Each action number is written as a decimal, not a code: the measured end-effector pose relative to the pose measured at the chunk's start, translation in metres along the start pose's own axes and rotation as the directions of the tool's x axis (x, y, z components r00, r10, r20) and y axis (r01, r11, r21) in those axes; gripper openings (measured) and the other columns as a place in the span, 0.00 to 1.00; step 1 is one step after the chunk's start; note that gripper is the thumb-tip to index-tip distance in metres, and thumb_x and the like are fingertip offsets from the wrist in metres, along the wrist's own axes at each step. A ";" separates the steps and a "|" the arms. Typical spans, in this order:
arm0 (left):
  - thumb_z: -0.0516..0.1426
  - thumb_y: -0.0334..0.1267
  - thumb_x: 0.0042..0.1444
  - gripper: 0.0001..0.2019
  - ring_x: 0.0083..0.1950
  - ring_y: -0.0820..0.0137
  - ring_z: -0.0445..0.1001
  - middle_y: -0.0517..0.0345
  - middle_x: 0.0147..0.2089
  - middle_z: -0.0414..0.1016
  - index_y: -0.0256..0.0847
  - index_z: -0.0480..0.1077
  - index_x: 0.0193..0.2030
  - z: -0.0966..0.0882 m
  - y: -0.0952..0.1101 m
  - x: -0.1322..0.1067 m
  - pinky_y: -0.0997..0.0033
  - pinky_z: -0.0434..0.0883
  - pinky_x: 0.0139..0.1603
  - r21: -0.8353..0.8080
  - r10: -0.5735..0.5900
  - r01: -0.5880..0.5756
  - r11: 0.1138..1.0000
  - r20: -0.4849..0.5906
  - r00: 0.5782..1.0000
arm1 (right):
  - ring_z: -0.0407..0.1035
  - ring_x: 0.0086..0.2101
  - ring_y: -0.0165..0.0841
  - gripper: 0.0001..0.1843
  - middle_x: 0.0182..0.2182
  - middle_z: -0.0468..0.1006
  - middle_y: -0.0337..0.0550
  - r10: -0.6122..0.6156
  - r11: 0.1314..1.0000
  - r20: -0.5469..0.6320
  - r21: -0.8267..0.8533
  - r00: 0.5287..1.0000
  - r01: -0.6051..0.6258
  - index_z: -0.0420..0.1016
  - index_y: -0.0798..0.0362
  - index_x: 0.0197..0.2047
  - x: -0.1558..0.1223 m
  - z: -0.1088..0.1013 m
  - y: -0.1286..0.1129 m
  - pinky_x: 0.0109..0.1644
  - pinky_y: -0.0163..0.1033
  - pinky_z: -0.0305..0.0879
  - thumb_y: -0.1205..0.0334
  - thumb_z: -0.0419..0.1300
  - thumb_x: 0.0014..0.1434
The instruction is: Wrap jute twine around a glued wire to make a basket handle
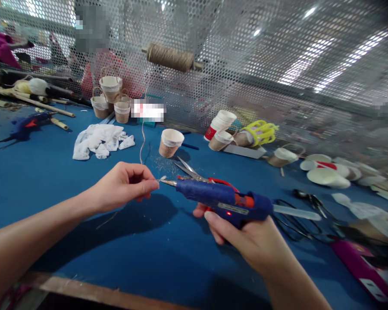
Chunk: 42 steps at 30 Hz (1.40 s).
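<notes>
My right hand (248,239) is wrapped round the grip of a blue hot glue gun (223,199), its metal nozzle pointing left. My left hand (127,185) is closed in a pinch on a thin piece of twine (142,142), held right at the nozzle tip. The twine runs up to a spool of brown twine (171,58) on the mesh screen, and a loose end trails under my left hand. Red-handled scissors (194,172) lie on the blue table (132,241) just behind the gun.
A twine-wrapped paper cup (170,143) stands behind the scissors. White cloth scraps (98,140) lie at the left, small cup baskets (111,101) behind them. A second glue gun (27,125) rests far left. Stacked paper cups (220,122), a yellow object (261,132) and black scissors (307,202) lie at the right.
</notes>
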<state>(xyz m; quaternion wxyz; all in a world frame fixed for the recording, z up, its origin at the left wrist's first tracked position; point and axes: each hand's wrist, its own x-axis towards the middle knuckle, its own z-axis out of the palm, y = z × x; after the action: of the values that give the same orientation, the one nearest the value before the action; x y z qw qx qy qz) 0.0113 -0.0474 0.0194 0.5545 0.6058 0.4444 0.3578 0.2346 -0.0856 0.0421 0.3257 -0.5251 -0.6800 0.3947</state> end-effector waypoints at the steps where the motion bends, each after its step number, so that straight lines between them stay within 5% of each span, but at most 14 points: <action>1: 0.57 0.38 0.48 0.09 0.19 0.81 0.61 0.65 0.18 0.66 0.34 0.66 0.24 0.000 0.000 0.000 0.81 0.59 0.20 -0.031 -0.008 0.008 0.999 0.006 1.000 | 0.59 0.16 0.23 0.06 0.26 0.75 0.42 -0.003 1.000 -0.001 0.000 1.000 0.003 0.71 0.55 0.32 0.000 0.000 0.000 0.20 0.31 0.62 0.62 0.56 0.52; 9: 0.58 0.38 0.48 0.09 0.19 0.82 0.62 0.64 0.18 0.67 0.34 0.67 0.24 0.003 -0.002 0.001 0.81 0.60 0.20 -0.126 -0.030 0.033 0.992 0.027 0.999 | 0.59 0.16 0.22 0.05 0.26 0.75 0.42 0.001 1.000 -0.019 0.024 1.000 0.000 0.70 0.55 0.32 0.000 0.001 -0.001 0.20 0.30 0.61 0.62 0.56 0.52; 15: 0.58 0.37 0.47 0.08 0.19 0.81 0.62 0.65 0.17 0.66 0.35 0.67 0.24 0.004 -0.001 0.000 0.81 0.61 0.21 -0.061 -0.008 0.008 0.998 0.000 1.000 | 0.58 0.16 0.22 0.07 0.26 0.74 0.42 0.015 1.000 -0.034 0.027 0.999 -0.014 0.70 0.55 0.32 0.000 0.001 -0.001 0.19 0.31 0.59 0.60 0.56 0.53; 23: 0.57 0.37 0.48 0.07 0.20 0.81 0.61 0.65 0.17 0.65 0.35 0.67 0.24 0.005 -0.002 0.000 0.81 0.60 0.21 0.027 0.044 -0.043 0.999 -0.031 0.999 | 0.54 0.14 0.22 0.10 0.11 0.60 0.31 0.032 0.997 0.037 0.063 0.999 -0.034 0.69 0.56 0.32 0.005 -0.003 0.003 0.19 0.30 0.52 0.57 0.54 0.55; 35: 0.55 0.40 0.50 0.10 0.21 0.80 0.58 0.63 0.20 0.63 0.34 0.68 0.26 0.006 -0.004 -0.001 0.79 0.56 0.20 0.244 0.152 -0.127 0.961 -0.087 0.984 | 0.58 0.16 0.22 0.09 0.23 0.72 0.40 -0.005 1.000 0.024 0.018 1.000 0.005 0.69 0.55 0.33 0.002 -0.004 0.002 0.20 0.32 0.57 0.58 0.55 0.54; 42: 0.55 0.39 0.50 0.09 0.23 0.78 0.60 0.61 0.22 0.67 0.35 0.68 0.26 0.006 -0.004 -0.003 0.78 0.59 0.23 0.338 0.259 -0.205 0.919 -0.122 0.958 | 0.57 0.15 0.24 0.09 0.12 0.63 0.33 -0.001 0.999 -0.009 0.044 1.000 0.002 0.69 0.55 0.34 0.004 -0.005 0.005 0.19 0.33 0.56 0.58 0.56 0.54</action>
<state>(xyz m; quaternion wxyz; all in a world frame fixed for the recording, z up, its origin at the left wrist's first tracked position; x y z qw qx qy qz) 0.0150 -0.0520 0.0153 0.3633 0.7051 0.4657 0.3925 0.2406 -0.0803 0.0399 0.3406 -0.5192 -0.6700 0.4068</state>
